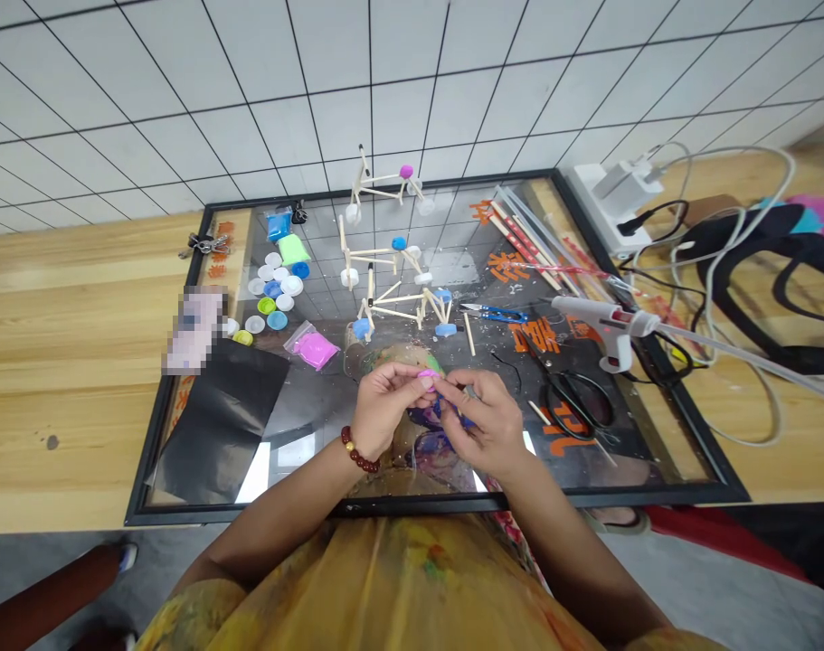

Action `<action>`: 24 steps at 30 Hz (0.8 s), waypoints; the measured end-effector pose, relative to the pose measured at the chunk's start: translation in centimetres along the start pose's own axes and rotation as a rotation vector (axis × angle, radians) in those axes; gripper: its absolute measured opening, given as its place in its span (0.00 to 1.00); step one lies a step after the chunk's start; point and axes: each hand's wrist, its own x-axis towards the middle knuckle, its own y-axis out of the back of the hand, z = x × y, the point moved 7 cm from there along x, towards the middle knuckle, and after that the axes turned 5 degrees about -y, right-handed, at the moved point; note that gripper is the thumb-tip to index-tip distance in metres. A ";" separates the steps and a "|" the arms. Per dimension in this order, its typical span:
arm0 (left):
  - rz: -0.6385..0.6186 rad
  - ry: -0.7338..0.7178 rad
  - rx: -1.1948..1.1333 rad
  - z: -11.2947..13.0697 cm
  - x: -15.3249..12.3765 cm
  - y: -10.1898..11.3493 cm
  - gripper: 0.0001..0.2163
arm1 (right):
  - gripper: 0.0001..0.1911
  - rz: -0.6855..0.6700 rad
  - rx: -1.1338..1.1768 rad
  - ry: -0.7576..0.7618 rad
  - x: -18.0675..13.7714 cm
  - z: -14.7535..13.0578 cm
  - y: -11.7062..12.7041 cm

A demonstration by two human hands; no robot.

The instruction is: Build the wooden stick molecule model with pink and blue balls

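Note:
A small lump of pink modelling clay [426, 376] is pinched between the fingers of my left hand [386, 404] and my right hand [487, 418], low over the glass-topped board. Both hands are closed, their fingertips meeting at the lump. To the left lies a bag of pink clay [313, 347]. Just beyond my hands stands a stick model with blue bottle-cap wheels [396, 312]. Behind it is a second stick model [377, 257] with a blue clay seat, and farthest back a third stick model [383, 192] with a pink one.
Loose bottle caps [273, 289] and a black sheet [222, 420] lie on the left, near a blurred phone [194, 330]. To the right are blue thread snips [497, 313], black scissors [578, 398], a hot glue gun [611, 330] and a power strip [608, 212] with trailing cables.

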 end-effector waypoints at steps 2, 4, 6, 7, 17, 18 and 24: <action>0.013 0.025 -0.014 -0.1 0.0 0.0 0.15 | 0.28 0.033 0.058 -0.035 0.2 0.1 0.3; 0.017 0.014 -0.002 0.0 0.0 0.0 0.15 | 0.24 0.053 0.034 -0.015 0.2 -0.1 0.5; 0.005 -0.024 0.033 0.1 0.0 -0.1 0.14 | 0.20 0.046 -0.024 0.029 0.1 -0.2 0.3; -0.008 -0.041 0.055 0.1 -0.1 -0.2 0.14 | 0.18 0.042 -0.042 0.040 0.0 -0.3 0.3; -0.170 -0.129 0.209 0.3 -0.5 -0.8 0.08 | 0.11 -0.021 0.201 -0.326 0.5 1.8 0.1; -0.177 -0.121 0.212 0.2 -0.5 -0.9 0.09 | 0.08 -0.040 0.250 -0.353 0.6 2.0 -0.1; -0.219 -0.064 0.173 -0.1 -0.7 -1.5 0.14 | 0.02 -0.009 0.355 -0.516 0.0 3.5 -0.2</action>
